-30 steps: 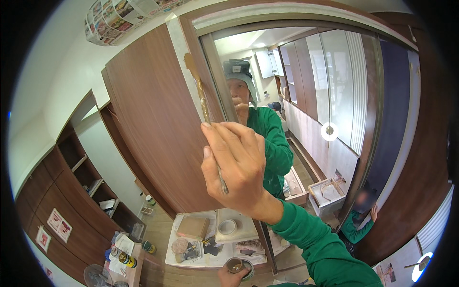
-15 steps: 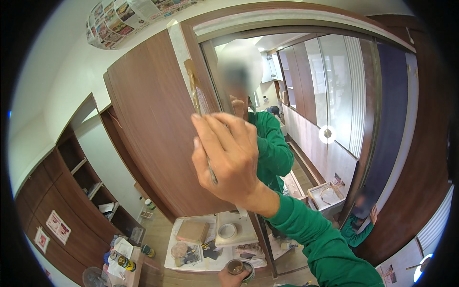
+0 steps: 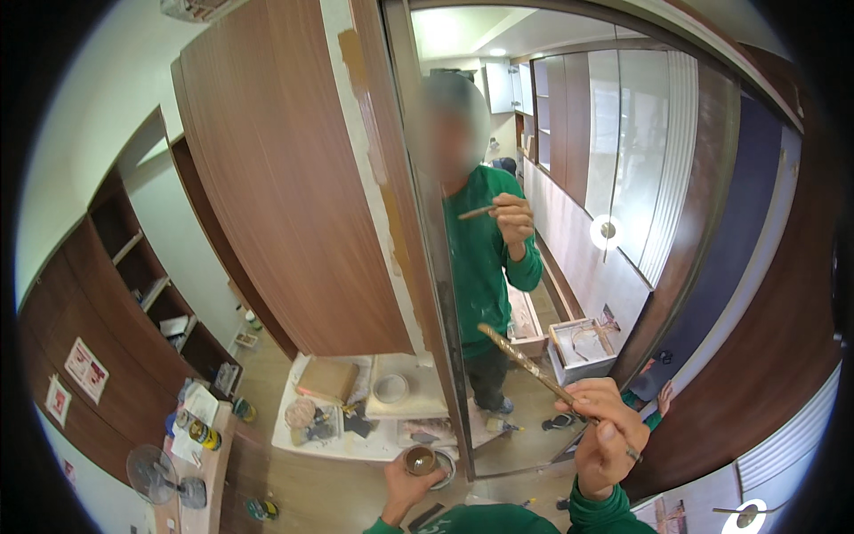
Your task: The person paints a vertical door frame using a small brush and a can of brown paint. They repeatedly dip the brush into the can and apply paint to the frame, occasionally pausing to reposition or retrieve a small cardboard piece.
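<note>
Clearly, slim brown-streaked brush [image 3: 534, 368], pinched in right hand [image 3: 609, 438]; round cup [image 3: 420, 460], left hand [image 3: 406, 489] curled around.

Slanted, brown-smeared brush [image 3: 532, 367]; small cup [image 3: 420, 459].

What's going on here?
A person's right hand holds a slim brush in front of the mirror, away from the pale strip. Their left hand holds a small cup of brown liquid. Uneven brown coating runs down part of the strip, beside the wood panel.
</note>
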A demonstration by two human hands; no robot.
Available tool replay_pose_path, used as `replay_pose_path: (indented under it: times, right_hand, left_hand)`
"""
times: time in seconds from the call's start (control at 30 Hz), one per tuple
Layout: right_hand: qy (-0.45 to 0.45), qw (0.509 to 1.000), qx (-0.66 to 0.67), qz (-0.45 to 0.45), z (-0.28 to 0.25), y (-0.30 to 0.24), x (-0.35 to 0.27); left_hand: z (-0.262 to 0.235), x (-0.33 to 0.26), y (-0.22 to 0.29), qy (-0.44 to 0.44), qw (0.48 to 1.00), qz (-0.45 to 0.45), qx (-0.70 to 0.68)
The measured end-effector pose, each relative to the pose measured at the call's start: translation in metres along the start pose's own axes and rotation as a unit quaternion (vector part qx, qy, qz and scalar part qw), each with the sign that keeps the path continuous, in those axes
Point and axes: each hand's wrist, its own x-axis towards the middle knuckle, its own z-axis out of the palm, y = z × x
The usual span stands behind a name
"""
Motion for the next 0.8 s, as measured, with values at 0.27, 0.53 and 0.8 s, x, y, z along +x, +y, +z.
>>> replay_pose_path:
  times: [0.27,0.53,0.8]
  right_hand:
    - [-0.053,0.962,-0.027,0.268,-0.062,0.002,-0.032]
    - [-0.055,0.937,-0.043,0.341,-0.101,-0.017,-0.054]
    - [-0.136,0.924,-0.101,0.342,-0.139,-0.026,-0.056]
  left_hand:
    - [0.046,0.009,0.056,-0.088,0.993,0.074,0.031]
    - [0.087,0.002,0.070,-0.130,0.976,0.167,0.042]
    - [0.124,-0.017,0.069,-0.148,0.975,0.163,0.007]
